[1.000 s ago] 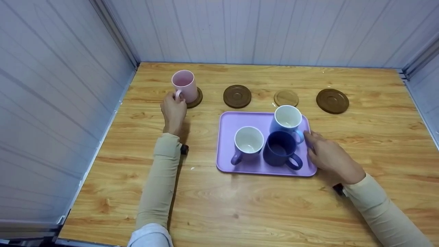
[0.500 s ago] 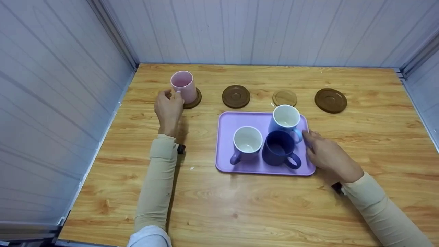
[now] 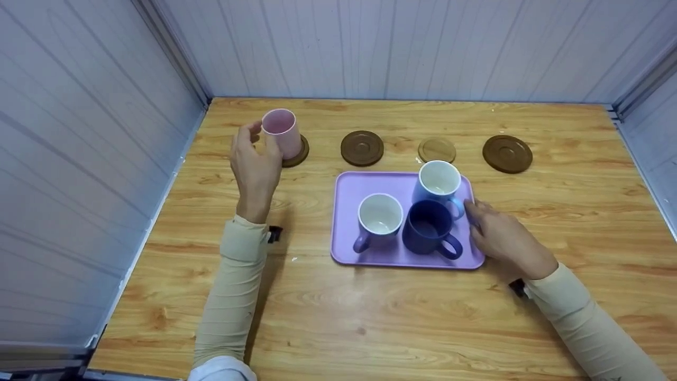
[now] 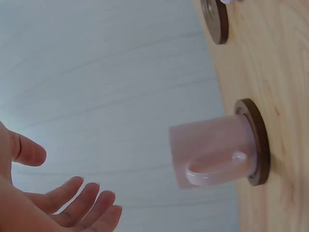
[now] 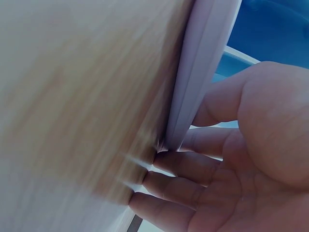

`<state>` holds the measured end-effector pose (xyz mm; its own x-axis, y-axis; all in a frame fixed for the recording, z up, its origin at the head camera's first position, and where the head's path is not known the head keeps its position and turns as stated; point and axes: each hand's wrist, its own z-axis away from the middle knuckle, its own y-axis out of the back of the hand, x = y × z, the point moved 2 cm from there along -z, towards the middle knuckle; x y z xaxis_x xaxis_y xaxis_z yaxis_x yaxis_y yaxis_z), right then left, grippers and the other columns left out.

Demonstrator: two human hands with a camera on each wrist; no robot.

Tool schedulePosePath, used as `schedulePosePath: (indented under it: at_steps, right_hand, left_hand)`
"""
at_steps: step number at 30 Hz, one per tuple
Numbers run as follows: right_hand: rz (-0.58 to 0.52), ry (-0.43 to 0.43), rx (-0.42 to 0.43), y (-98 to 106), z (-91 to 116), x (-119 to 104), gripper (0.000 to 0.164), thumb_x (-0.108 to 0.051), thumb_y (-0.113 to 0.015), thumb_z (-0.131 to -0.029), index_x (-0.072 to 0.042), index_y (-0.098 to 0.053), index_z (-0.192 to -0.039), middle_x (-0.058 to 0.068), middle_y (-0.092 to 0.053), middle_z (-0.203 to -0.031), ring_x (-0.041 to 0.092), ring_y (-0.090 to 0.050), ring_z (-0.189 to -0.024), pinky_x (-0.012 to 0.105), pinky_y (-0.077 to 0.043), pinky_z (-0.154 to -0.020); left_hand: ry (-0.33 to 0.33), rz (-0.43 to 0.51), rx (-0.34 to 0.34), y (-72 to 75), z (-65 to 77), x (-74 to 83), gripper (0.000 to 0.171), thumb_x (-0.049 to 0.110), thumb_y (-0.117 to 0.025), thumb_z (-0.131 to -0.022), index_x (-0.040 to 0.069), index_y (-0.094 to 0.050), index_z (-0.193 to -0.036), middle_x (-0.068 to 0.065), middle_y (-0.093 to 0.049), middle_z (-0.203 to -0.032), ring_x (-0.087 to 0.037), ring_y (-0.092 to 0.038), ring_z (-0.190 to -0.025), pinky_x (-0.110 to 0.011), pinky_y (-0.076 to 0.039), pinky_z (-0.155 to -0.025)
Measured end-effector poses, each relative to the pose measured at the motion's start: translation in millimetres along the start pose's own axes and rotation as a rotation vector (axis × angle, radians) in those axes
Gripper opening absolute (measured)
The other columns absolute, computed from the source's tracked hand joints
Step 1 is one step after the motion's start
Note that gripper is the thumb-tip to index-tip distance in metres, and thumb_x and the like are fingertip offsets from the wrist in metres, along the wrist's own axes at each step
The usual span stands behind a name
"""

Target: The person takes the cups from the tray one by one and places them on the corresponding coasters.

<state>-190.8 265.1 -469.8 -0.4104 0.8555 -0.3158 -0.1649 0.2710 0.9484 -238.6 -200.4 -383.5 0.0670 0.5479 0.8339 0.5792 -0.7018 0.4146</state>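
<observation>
A pink mug (image 3: 285, 138) stands upright on a dark brown round coaster (image 4: 260, 145) at the far left. Beside it my left hand (image 3: 256, 164) is apart from the mug, fingers spread and holding nothing, as the left wrist view shows. My right hand (image 3: 508, 238) holds the right rim of a lilac tray (image 3: 351, 185), thumb over the edge and several fingertips down at the table (image 5: 96, 96). On the tray stand a light blue mug (image 3: 431, 193), a dark navy mug (image 3: 423, 241) and a white-lined mug (image 3: 381, 217) with a purple handle.
Behind the tray lie a dark coaster (image 3: 362, 148), a smaller light wooden coaster (image 3: 437, 150) and another dark coaster (image 3: 508, 154). Pale panel walls (image 3: 370, 47) border the wooden table at the back and both sides.
My left hand has let go of the pink mug's handle and drawn away to the left, its fingers opening. The mug stays on its coaster. My right hand keeps its place on the tray.
</observation>
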Motion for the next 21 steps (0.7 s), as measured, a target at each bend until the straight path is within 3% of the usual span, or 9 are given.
schedulePosePath:
  at_steps: [11,21]
  right_hand:
    - [0.015,0.006,0.009,-0.1,-0.5,0.0,0.056,-0.009,-0.052,-0.098,0.011,-0.044,-0.15,0.038,-0.045,-0.149,0.056,-0.046,-0.136,0.066,-0.04,-0.11]
    - [0.0,-0.016,-0.024,-0.2,-1.0,0.8,0.056,-0.011,-0.053,-0.1,0.011,-0.043,-0.151,0.038,-0.043,-0.151,0.056,-0.043,-0.139,0.066,-0.036,-0.113]
  left_hand:
    - [-0.156,0.153,-0.108,7.0,35.9,23.6,0.029,0.011,-0.056,-0.095,0.007,-0.068,-0.122,-0.006,-0.072,-0.109,-0.016,-0.067,-0.101,-0.032,-0.056,-0.09]
    - [-0.125,0.142,-0.355,-13.3,100.5,12.4,0.024,0.01,-0.06,-0.096,0.005,-0.07,-0.117,-0.006,-0.073,-0.099,-0.015,-0.07,-0.09,-0.029,-0.059,-0.085]
